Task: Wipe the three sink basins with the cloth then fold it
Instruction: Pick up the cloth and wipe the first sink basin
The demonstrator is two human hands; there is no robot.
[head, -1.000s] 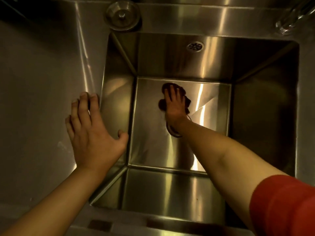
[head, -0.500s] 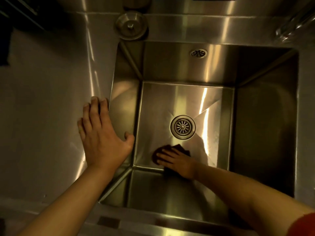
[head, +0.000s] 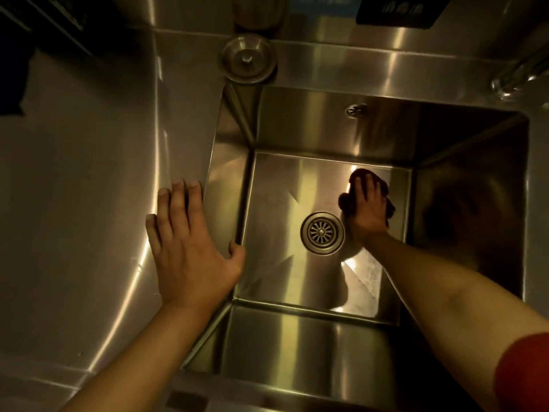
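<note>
I look down into a deep steel sink basin [head: 273,185]. My right hand [head: 367,214] reaches to the basin floor and presses a dark reddish cloth [head: 347,202] flat against it, at the far right of the floor, just beyond and right of the round drain [head: 322,232]. Most of the cloth is hidden under my palm and fingers. My left hand [head: 185,245] lies flat with fingers spread on the steel counter, at the basin's left rim, thumb over the edge. It holds nothing.
A round steel drain plug [head: 247,59] rests on the ledge behind the basin's left corner. An overflow hole [head: 355,109] is in the back wall. A faucet pipe [head: 518,74] enters at the upper right. The flat steel counter [head: 89,188] spreads to the left.
My right hand slid the cloth from over the drain to the near left of the floor, then across to the far right. The drain now shows. My left hand stayed on the rim.
</note>
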